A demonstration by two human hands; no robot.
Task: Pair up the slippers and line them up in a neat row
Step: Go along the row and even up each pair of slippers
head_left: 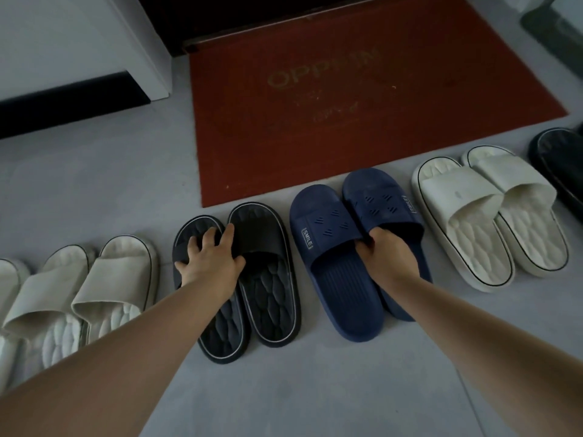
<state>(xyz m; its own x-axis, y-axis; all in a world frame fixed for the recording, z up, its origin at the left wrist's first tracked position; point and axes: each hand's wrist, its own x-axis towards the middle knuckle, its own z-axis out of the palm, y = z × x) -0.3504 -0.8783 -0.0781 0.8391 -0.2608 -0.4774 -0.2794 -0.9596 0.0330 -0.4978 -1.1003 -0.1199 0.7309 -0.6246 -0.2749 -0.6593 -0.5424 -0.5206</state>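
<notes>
While the left hand [209, 258] lies fingers-spread on the black slippers [268, 294], the right hand [389, 252] clamps its fingers on a navy slipper [381, 200] by the strap. Both arms reach forward.

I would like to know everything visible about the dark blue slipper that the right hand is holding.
This dark blue slipper is a one-piece slide, rubbery-looking, with a wide strap carrying small slit groups and a side label reading SMILE. It lies sole down on the grey floor, toe at the edge of the red mat, pressed against its matching partner. The right hand pinches the strap's rear edge and hides much of the footbed.
</notes>
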